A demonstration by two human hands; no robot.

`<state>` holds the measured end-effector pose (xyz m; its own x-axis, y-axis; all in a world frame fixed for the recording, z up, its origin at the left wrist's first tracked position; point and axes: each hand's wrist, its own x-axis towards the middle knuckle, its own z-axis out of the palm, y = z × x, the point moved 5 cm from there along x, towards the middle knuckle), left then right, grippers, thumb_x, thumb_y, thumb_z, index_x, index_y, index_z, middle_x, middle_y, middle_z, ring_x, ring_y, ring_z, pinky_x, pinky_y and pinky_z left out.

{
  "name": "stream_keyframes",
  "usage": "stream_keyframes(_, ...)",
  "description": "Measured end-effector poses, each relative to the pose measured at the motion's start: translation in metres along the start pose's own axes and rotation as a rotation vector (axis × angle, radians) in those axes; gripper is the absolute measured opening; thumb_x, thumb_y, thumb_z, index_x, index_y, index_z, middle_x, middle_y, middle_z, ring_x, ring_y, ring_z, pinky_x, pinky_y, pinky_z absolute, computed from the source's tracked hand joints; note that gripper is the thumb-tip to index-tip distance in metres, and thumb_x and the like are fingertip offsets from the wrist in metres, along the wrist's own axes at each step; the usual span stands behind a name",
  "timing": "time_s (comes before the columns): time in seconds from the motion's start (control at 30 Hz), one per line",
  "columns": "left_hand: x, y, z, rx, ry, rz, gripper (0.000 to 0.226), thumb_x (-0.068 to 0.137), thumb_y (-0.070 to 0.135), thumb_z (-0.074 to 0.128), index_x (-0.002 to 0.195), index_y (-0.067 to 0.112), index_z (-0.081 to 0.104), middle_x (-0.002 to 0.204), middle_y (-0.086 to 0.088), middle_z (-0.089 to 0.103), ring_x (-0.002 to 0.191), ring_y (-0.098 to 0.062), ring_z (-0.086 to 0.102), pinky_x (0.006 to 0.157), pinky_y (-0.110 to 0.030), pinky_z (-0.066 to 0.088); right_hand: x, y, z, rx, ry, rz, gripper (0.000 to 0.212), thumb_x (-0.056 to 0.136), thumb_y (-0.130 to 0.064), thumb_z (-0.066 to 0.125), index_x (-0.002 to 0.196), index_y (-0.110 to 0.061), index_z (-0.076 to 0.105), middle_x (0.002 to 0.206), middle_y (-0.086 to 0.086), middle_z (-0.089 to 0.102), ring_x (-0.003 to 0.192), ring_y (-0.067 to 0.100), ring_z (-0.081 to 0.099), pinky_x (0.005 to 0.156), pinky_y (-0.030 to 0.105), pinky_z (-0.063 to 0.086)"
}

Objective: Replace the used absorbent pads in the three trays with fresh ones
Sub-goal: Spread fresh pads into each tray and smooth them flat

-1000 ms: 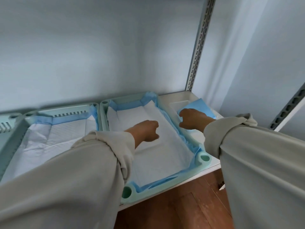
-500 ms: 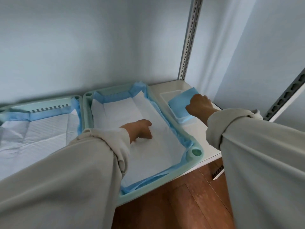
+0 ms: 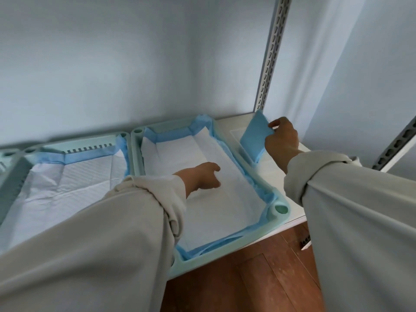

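Observation:
Pale green trays stand side by side on a white shelf. The right tray (image 3: 280, 209) holds a white pad with blue edges (image 3: 209, 154). My left hand (image 3: 202, 175) rests on that pad near its middle, fingers loosely curled. The middle tray (image 3: 126, 140) holds another white, blue-edged pad (image 3: 74, 176). A sliver of a third tray (image 3: 6, 154) shows at the far left. My right hand (image 3: 281, 140) pinches a folded blue pad (image 3: 253, 137) and tilts it up on edge beside the right tray.
A clear shallow container (image 3: 238, 134) lies on the shelf (image 3: 290, 219) under the folded pad. A slotted metal upright (image 3: 270, 52) rises at the back right corner, another (image 3: 398, 145) at the right. Brown wood floor (image 3: 236, 278) lies below the shelf edge.
My right hand has lifted the folded blue pad from lying flat to standing on edge. The view has shifted right. My left hand stays on the right tray's pad.

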<state>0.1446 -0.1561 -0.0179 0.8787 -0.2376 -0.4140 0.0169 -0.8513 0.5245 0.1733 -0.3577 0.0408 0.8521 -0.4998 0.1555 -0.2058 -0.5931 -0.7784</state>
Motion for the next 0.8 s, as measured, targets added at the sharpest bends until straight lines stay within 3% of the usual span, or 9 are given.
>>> stream_keyframes(0.07,-0.005,0.002,-0.010,0.027,0.064,0.040,0.058,0.094,0.017,0.055,0.148,0.017,0.031,0.154,-0.006,0.027,0.140,-0.024,0.031,0.114,-0.037,0.032,-0.009,-0.020,-0.005,0.039,0.087,-0.093,0.047,0.082,0.002,0.038,0.122,-0.019,0.050,0.110,0.005,0.063,0.097,0.027,0.057,0.074,0.028,0.039)
stream_keyframes(0.17,-0.017,0.002,-0.028,0.008,0.149,0.065,0.059,0.094,0.018,0.055,0.148,0.016,0.030,0.153,-0.007,0.031,0.139,-0.023,0.034,0.114,-0.036,0.032,-0.023,-0.056,-0.007,-0.015,0.118,-0.251,0.048,0.086,-0.002,0.039,0.125,-0.025,0.055,0.116,0.002,0.064,0.107,0.025,0.058,0.080,0.028,0.042)
stream_keyframes(0.33,-0.058,-0.005,-0.066,0.004,0.288,0.090,0.069,0.095,0.021,0.053,0.151,0.012,0.015,0.154,-0.011,0.028,0.140,-0.026,0.032,0.114,-0.035,0.029,-0.057,-0.111,0.006,-0.031,-0.021,-0.432,0.046,0.084,-0.003,0.041,0.113,-0.027,0.066,0.116,-0.002,0.066,0.108,0.022,0.059,0.083,0.026,0.043)
stream_keyframes(0.47,-0.097,-0.031,-0.096,0.027,0.368,0.042,0.073,0.095,0.023,0.052,0.151,0.008,0.008,0.150,-0.016,0.032,0.136,-0.030,0.036,0.109,-0.036,0.033,-0.097,-0.139,0.030,-0.036,-0.139,-0.515,0.042,0.083,-0.006,0.042,0.107,-0.029,0.067,0.112,-0.005,0.067,0.104,0.020,0.060,0.075,0.023,0.037)
stream_keyframes(0.63,-0.158,-0.074,-0.146,0.124,0.505,-0.035,0.080,0.094,0.026,0.052,0.152,0.009,-0.002,0.153,-0.020,0.023,0.140,-0.033,0.030,0.111,-0.036,0.030,-0.151,-0.183,0.061,-0.004,-0.270,-0.593,0.037,0.086,-0.008,0.044,0.105,-0.029,0.067,0.113,-0.004,0.066,0.106,0.020,0.059,0.081,0.026,0.042)
stream_keyframes(0.7,-0.183,-0.094,-0.160,0.143,0.535,-0.057,0.078,0.094,0.025,0.052,0.152,0.011,0.002,0.154,-0.019,0.021,0.142,-0.031,0.027,0.112,-0.035,0.028,-0.171,-0.205,0.074,0.011,-0.345,-0.617,0.038,0.085,-0.006,0.044,0.103,-0.029,0.068,0.113,-0.003,0.066,0.105,0.021,0.059,0.082,0.027,0.044)
stream_keyframes(0.8,-0.212,-0.127,-0.173,0.167,0.562,-0.095,0.065,0.093,0.023,0.052,0.149,0.013,0.021,0.148,-0.017,0.031,0.134,-0.032,0.038,0.105,-0.036,0.036,-0.200,-0.232,0.094,0.010,-0.473,-0.650,0.039,0.082,-0.003,0.046,0.101,-0.026,0.070,0.106,-0.003,0.068,0.100,0.020,0.060,0.081,0.027,0.046)
